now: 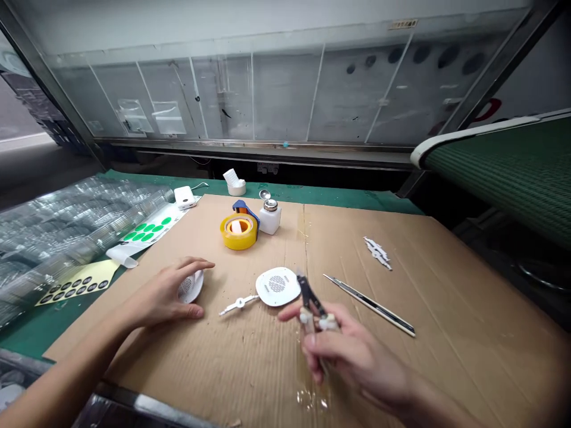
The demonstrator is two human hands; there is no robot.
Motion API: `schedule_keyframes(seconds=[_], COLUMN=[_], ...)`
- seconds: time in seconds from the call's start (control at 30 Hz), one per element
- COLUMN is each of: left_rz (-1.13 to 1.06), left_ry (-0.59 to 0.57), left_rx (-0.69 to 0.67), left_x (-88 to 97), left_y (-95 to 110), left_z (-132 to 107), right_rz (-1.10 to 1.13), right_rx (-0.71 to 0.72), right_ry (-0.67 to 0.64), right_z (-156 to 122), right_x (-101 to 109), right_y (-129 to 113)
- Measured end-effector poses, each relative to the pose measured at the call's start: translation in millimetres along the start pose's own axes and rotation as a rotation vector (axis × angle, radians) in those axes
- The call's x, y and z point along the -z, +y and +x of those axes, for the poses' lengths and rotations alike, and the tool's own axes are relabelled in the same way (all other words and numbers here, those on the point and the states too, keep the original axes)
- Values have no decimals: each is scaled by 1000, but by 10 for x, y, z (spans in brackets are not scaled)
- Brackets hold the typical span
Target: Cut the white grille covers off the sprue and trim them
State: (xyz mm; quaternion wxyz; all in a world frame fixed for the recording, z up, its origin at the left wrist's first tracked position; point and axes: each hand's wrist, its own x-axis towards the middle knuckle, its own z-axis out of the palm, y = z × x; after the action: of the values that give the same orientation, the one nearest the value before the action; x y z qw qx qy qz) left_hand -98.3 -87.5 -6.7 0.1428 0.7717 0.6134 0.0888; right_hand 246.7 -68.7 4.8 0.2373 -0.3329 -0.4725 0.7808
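My left hand point(172, 292) rests on the cardboard sheet point(446, 333) with its fingers curled over a white perforated round part point(193, 285). My right hand point(352, 351) grips a small pair of dark cutters point(310, 297) with white handles, tips pointing away from me. Just beyond the tips lies a white rounded-square cover point(277, 286) with a central grille. A small white plastic sprue piece point(238, 305) lies left of that cover.
A long thin metal blade point(369, 304) lies right of the cutters, with white plastic offcuts point(377, 252) farther back. A yellow tape roll point(239, 231) and white pump bottle point(270, 216) stand behind. Sticker sheets point(147, 232), stacked clear trays point(57, 226) at left; green conveyor point(513, 172) at right.
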Motion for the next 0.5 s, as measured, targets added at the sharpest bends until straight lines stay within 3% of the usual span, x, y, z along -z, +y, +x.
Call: schedule_keyframes(seconds=[0.07,0.17,0.27,0.37,0.5], left_rz=[45,214,466,599,597], left_ry=[-29,68,96,-31,-89], left_rx=[-92,-279,-608,-958,-1143], left_x=[70,180,216,126,-85], left_y=[76,321,623,880,1066], left_z=[182,475,775,1011,1195], right_rz=[-16,-16,30,78,129], right_rx=[69,112,171,237,285], right_ry=[63,117,171,187,145], right_z=[0,60,131,144,80], right_x=[214,499,698,806,861], right_y=[-50,-50,30,107,94])
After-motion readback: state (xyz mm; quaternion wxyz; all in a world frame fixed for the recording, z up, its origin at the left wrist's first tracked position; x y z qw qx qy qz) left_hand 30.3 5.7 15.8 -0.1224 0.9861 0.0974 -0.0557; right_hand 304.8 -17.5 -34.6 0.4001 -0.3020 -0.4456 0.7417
